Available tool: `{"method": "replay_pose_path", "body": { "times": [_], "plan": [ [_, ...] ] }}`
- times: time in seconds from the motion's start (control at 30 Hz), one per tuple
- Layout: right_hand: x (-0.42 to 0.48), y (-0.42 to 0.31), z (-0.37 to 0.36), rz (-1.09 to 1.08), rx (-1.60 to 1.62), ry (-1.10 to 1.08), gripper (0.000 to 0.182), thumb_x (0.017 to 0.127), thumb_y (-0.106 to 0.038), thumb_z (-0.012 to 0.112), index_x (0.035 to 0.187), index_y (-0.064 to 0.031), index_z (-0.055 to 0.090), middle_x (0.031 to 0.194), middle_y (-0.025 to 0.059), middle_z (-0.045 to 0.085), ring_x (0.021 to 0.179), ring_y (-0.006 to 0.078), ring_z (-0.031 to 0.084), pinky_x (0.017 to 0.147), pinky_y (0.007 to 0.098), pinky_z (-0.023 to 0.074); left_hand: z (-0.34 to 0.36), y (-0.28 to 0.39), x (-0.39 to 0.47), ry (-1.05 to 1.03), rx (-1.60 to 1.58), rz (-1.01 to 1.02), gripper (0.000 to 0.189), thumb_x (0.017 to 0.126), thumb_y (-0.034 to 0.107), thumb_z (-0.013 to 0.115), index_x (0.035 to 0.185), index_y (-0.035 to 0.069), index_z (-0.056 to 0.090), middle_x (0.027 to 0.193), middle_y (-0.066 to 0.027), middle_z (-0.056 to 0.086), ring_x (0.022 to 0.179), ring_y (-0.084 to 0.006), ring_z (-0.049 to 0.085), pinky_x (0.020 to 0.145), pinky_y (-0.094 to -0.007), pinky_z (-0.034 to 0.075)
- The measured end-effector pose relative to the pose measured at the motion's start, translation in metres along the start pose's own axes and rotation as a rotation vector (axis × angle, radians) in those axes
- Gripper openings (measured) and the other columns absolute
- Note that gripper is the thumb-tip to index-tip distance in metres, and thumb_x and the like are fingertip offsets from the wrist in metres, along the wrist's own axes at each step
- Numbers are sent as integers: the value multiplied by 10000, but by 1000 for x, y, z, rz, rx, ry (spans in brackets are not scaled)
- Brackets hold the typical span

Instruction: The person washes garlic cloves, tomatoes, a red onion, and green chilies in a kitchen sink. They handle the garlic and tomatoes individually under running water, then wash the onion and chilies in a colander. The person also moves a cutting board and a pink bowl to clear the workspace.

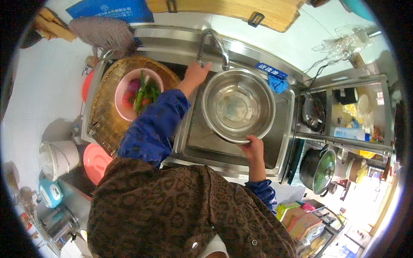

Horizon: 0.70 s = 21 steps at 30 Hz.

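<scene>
My left hand (195, 74) is at the base of the curved chrome tap (222, 48), its fingers around the lower part; the handle itself is hidden. Under the spout, a round stainless steel basin (214, 121) sits in the steel sink (200, 137). With my right hand (253, 149) I grip the basin's near rim, thumb on top. Whether water runs or lies in the basin I cannot tell. To the left, a pink plastic basket (120, 96) holds green vegetables (140, 96) and red and purple ones. It rests on a woven wicker tray (103, 113).
A blue cloth (277, 84) lies at the sink's back right corner. Right of the sink stands a metal rack (342, 138) with a lidded pot (317, 171). A white bucket (59, 159) and a pink basin (96, 163) are at the left. A wooden board (222, 11) leans behind.
</scene>
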State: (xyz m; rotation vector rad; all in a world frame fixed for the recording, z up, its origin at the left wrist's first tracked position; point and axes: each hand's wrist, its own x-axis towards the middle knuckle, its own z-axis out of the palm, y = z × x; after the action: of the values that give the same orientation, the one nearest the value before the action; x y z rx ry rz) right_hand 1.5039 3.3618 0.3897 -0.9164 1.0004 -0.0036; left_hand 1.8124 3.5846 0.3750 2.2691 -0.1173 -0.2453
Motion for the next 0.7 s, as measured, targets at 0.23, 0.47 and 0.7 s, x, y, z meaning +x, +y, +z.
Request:
{"method": "replay_pose_path", "body": {
  "times": [0.23,0.47,0.7],
  "plan": [
    [-18,-16,31,-42,-24,-31,262,782,-37,570,995,109,530,942,218,605,812,351,646,616,472,596,15,-19,18,151,314,195,408,887,326,498,836,-60,617,904,-291,623,872,-459,591,774,-506,472],
    [-23,-15,37,44,-58,-78,241,804,-83,573,996,59,538,916,157,600,798,293,629,660,474,577,-6,-22,2,185,-64,-97,238,871,155,502,942,-46,606,855,-233,612,781,-406,587,717,-461,465],
    [-13,8,26,75,-86,-67,300,786,-96,588,1028,71,528,928,182,603,770,318,639,643,449,592,14,40,-88,-128,123,650,378,843,107,531,1194,-19,474,1042,-253,552,1000,-421,528,827,-468,444]
  ]
}}
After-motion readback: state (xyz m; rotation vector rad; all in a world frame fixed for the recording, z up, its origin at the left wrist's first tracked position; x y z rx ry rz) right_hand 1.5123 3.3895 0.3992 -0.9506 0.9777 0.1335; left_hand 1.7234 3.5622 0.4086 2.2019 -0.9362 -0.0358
